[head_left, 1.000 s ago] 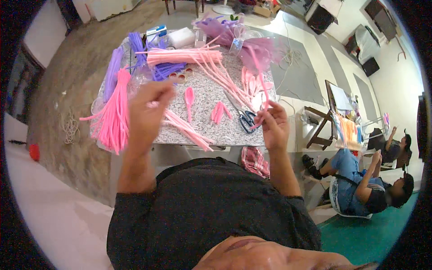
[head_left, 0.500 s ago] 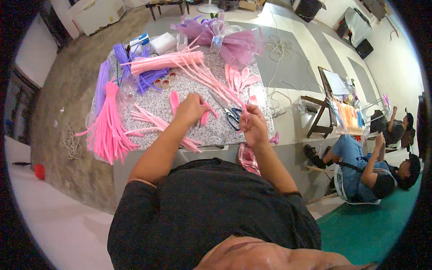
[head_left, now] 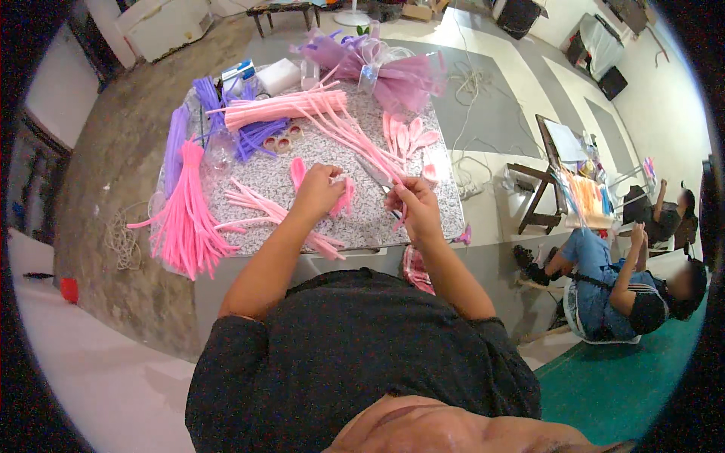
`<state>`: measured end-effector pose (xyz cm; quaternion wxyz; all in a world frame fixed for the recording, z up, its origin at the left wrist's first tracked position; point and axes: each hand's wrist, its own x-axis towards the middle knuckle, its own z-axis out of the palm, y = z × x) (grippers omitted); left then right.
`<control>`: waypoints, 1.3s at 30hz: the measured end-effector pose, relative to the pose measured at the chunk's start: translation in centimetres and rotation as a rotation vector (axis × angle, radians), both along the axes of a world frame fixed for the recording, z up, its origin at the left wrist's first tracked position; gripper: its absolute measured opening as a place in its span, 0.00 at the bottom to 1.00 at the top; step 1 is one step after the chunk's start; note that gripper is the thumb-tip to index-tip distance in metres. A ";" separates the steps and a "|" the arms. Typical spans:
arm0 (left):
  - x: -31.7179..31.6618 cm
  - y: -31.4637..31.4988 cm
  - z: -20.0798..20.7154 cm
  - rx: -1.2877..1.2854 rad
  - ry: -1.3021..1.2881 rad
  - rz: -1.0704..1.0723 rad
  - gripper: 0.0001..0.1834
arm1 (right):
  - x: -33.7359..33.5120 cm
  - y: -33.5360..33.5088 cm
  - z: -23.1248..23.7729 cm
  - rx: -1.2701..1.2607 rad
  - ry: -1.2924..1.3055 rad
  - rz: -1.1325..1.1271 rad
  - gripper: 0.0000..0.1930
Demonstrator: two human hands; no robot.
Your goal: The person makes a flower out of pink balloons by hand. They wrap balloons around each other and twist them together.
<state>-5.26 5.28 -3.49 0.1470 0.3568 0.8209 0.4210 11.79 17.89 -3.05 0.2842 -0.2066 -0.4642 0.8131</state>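
Note:
Over the middle of the near table edge, my left hand (head_left: 319, 190) is closed in a pinch on a short pink pipe cleaner piece (head_left: 346, 198), its fuzzy end sticking out to the right. A pink pipe cleaner loop (head_left: 297, 171) lies just beyond that hand. To the right, my right hand (head_left: 417, 208) curls its fingers over the handles of the scissors (head_left: 371, 171); the blades point away to the left, and the handles are mostly covered. Ends of long light pink pipe cleaners (head_left: 362, 137) reach these fingers. Loose pink pipe cleaners (head_left: 260, 202) lie by my left forearm.
A pink bundle (head_left: 189, 219) hangs over the speckled table's (head_left: 362, 223) left edge. Behind are a light pink bundle (head_left: 283, 107), purple pipe cleaners (head_left: 257, 136), tape rolls (head_left: 283, 143) and a purple wrapped bouquet (head_left: 400, 79). Pink petals (head_left: 408, 134) lie right. A person (head_left: 604, 283) sits far right.
My right hand has moved left and down onto the scissors' handles, which it now covers. My left hand still pinches the pink piece, shifted slightly.

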 end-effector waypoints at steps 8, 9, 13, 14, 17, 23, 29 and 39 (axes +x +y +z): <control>3.0 -0.7 6.2 0.496 -0.897 -0.090 0.12 | 1.8 -2.1 1.6 0.765 -0.203 0.021 0.05; 3.3 -0.9 6.4 0.483 -0.848 -0.113 0.12 | 1.8 -2.4 2.1 0.832 -0.214 0.033 0.05; 3.3 -1.1 5.7 0.474 -0.669 -0.157 0.12 | 1.2 -3.1 4.5 0.932 -0.216 0.075 0.08; 3.4 -1.0 5.3 0.467 -0.634 -0.157 0.12 | 1.0 -3.2 4.8 0.941 -0.220 0.092 0.08; 3.0 -1.0 4.5 0.466 -0.560 -0.159 0.13 | -1.1 -2.4 4.2 0.930 -0.266 0.160 0.08; 0.1 -0.6 2.6 0.459 -0.564 -0.038 0.11 | -2.2 0.7 2.8 0.616 -0.238 0.099 0.09; 0.1 0.1 -0.2 0.111 0.196 -0.202 0.13 | 0.8 2.8 2.6 0.347 -0.038 -0.126 0.09; 0.8 -2.4 3.8 0.029 0.717 -0.076 0.26 | 4.9 -0.3 8.5 0.439 0.242 -0.291 0.03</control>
